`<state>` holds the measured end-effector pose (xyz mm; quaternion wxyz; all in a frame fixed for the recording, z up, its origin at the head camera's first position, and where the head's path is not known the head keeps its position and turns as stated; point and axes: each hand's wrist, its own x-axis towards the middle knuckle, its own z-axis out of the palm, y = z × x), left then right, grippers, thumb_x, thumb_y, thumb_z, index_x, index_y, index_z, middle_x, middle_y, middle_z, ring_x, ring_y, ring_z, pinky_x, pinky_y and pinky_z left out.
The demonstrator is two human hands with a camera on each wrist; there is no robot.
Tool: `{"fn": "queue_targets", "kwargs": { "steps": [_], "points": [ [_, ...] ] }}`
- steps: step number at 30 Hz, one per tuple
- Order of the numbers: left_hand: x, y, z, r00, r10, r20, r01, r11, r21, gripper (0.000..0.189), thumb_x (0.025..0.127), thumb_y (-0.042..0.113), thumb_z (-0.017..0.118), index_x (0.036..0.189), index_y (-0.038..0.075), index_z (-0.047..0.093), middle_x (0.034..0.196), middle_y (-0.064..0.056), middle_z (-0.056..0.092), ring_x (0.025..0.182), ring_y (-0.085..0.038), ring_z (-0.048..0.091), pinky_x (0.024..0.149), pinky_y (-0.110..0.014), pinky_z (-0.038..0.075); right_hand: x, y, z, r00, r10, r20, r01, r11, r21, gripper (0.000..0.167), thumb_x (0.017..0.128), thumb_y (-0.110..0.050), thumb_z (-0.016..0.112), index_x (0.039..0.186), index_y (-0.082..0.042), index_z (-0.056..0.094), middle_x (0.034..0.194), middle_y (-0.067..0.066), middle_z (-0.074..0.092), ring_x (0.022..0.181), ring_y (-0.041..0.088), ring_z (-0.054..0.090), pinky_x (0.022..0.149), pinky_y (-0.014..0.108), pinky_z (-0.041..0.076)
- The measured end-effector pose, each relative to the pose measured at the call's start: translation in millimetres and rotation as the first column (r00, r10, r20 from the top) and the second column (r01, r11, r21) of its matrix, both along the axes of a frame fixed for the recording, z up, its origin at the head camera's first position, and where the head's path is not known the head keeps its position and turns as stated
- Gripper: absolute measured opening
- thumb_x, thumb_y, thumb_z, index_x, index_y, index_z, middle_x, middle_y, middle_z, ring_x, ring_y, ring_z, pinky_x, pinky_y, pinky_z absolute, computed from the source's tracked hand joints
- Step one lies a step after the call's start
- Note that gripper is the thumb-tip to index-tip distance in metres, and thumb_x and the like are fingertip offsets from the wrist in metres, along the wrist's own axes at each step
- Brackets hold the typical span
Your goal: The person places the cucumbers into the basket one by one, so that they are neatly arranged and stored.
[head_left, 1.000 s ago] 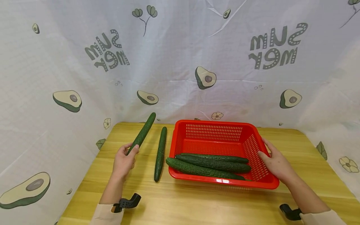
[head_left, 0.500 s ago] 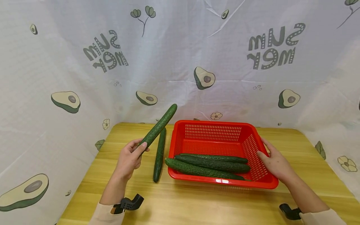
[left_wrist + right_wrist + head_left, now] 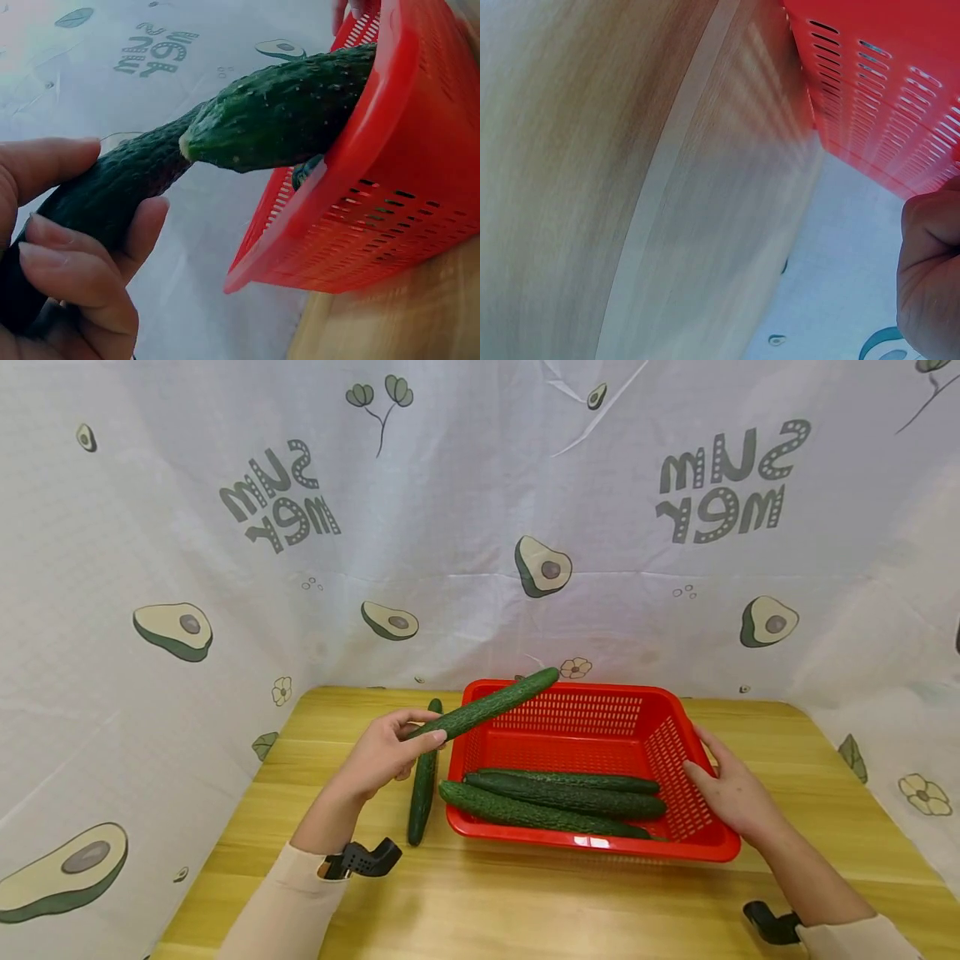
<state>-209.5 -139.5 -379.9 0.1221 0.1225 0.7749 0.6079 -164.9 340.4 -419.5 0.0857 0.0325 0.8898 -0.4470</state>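
Note:
My left hand [image 3: 390, 750] pinches one end of a cucumber [image 3: 495, 703], which slants up to the right with its far end over the back of a red plastic basket [image 3: 592, 846]. In the left wrist view, the fingers and thumb lie around the held cucumber [image 3: 112, 187]. Several other cucumbers [image 3: 562, 795] lie along the front of the basket, one [image 3: 277, 112] poking out over the left rim. My right hand [image 3: 738, 793] grips the basket's right rim, thumb on the inner side. Another cucumber [image 3: 423, 793] lies on the table left of the basket, partly hidden behind my left hand.
The wooden table [image 3: 525, 910] reaches back to a white cloth [image 3: 465, 510] printed with avocados and letters. That cloth also hangs along the left and right sides. Each wrist carries a black camera mount, such as the left one [image 3: 367, 860].
My left hand has moved right, carrying the cucumber from above the table's left side to over the basket's back left, and the cucumber has tilted flatter. The right hand stays on the rim.

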Motion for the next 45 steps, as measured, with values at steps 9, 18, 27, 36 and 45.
{"fn": "queue_targets", "kwargs": {
  "steps": [9,18,27,36,45],
  "points": [
    [-11.9,31.5,16.1,0.985,-0.165,-0.04,0.157,0.976,-0.152,0.04,0.093,0.034,0.076,0.129,0.019,0.067,0.125,-0.017,0.064,0.05,-0.018,0.044,0.052,-0.028,0.043,-0.8,0.3,-0.3,1.0,0.0,0.003,0.0,1.0,-0.002,0.074,0.111,-0.029,0.04,0.165,-0.011,-0.007,0.124,0.042,0.057,0.084,0.026,0.075,0.065,0.043,0.063],
    [-34.5,63.7,24.3,0.938,-0.344,0.038,0.346,0.936,-0.065,0.038,0.1,0.016,0.067,0.135,0.003,0.06,0.125,-0.024,0.064,0.098,-0.044,0.073,0.083,-0.044,0.063,-1.2,1.4,-2.5,1.0,0.005,-0.008,-0.005,1.0,0.004,0.074,0.111,-0.03,0.041,0.165,-0.012,-0.007,0.124,0.042,0.057,0.084,0.026,0.075,0.065,0.042,0.063],
    [-54.7,82.7,39.7,0.908,-0.393,0.145,0.402,0.915,-0.036,0.04,0.104,0.01,0.059,0.142,-0.003,0.053,0.122,-0.025,0.068,0.091,-0.023,0.077,0.086,-0.04,0.062,-2.0,0.8,-3.0,1.0,0.007,-0.006,-0.007,1.0,-0.014,0.074,0.112,-0.029,0.041,0.165,-0.011,-0.007,0.122,0.042,0.059,0.084,0.028,0.075,0.065,0.042,0.063],
    [-69.8,114.3,46.1,0.866,-0.438,0.242,0.459,0.888,-0.035,0.04,0.11,0.016,0.047,0.146,0.0,0.049,0.142,-0.021,0.058,0.113,-0.04,0.07,0.089,-0.039,0.061,-0.1,2.5,-2.3,1.0,0.003,-0.008,-0.003,1.0,-0.016,0.073,0.112,-0.028,0.041,0.165,-0.011,-0.006,0.121,0.042,0.059,0.083,0.028,0.075,0.064,0.042,0.063],
    [-75.5,132.8,44.1,0.844,-0.454,0.286,0.502,0.857,-0.12,0.041,0.11,0.017,0.047,0.149,0.004,0.05,0.154,-0.014,0.048,0.102,-0.029,0.073,0.095,-0.041,0.059,0.8,1.6,-1.6,1.0,-0.001,-0.014,0.001,1.0,-0.028,0.073,0.111,-0.029,0.041,0.165,-0.013,-0.006,0.125,0.044,0.056,0.084,0.03,0.076,0.064,0.043,0.063]
  ]
}}
